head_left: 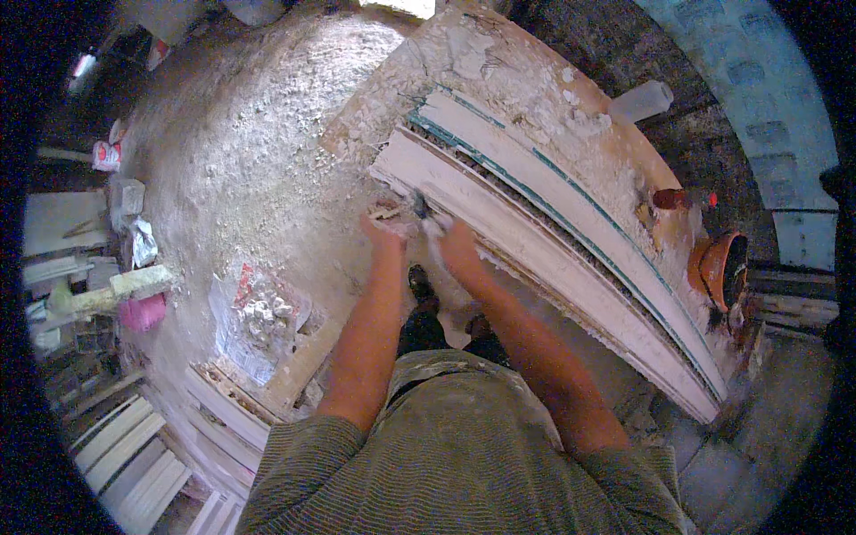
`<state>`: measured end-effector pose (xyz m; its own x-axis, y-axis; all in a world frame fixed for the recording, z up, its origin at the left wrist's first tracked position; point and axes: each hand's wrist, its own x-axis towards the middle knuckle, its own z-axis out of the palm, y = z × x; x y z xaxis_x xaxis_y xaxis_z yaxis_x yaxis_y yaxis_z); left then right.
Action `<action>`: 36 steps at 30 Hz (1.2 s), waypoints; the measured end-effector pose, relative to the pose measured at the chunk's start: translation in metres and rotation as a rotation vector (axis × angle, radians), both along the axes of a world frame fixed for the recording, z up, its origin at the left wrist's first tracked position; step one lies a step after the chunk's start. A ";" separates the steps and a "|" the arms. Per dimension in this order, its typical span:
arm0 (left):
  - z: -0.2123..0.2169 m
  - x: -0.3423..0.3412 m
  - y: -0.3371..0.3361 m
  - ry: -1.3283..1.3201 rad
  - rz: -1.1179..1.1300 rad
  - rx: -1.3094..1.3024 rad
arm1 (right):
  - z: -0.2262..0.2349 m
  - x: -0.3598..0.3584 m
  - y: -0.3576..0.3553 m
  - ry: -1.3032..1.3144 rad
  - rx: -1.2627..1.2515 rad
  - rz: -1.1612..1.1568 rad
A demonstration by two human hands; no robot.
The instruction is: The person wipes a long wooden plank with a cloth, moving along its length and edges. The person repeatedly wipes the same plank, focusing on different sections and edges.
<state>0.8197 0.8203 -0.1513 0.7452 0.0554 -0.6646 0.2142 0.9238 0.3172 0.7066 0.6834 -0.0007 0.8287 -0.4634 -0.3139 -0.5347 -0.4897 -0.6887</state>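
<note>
My left hand (383,223) is closed around a small pale, flat piece whose kind I cannot make out. Close beside it, my right hand (441,236), dusted white, has its fingers closed near a small dark-ended tool (421,205), too blurred to name. Both hands are by the near left end of a long white plaster-like moulding (535,263) that runs from upper left to lower right. Behind that lies a second long white strip (571,214) with green edges. Both rest on a plaster-covered board table (535,76).
On the table's right side are an orange-brown bucket (713,272), a reddish bottle (670,198) and a translucent container (642,101). An open plastic bag with white lumps (263,312) lies at left on the white-dusted floor (259,134). Several pale strips (134,455) are stacked at lower left.
</note>
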 end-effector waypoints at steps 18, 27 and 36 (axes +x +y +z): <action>0.076 0.059 -0.002 -0.057 -0.126 -0.068 | 0.016 0.048 -0.017 -0.026 -0.112 0.218; 0.061 0.045 0.010 0.035 -0.223 0.094 | 0.050 0.064 -0.035 0.138 -0.572 0.750; 0.019 0.033 0.000 0.051 -0.140 0.090 | 0.039 -0.010 -0.083 0.081 -0.509 0.745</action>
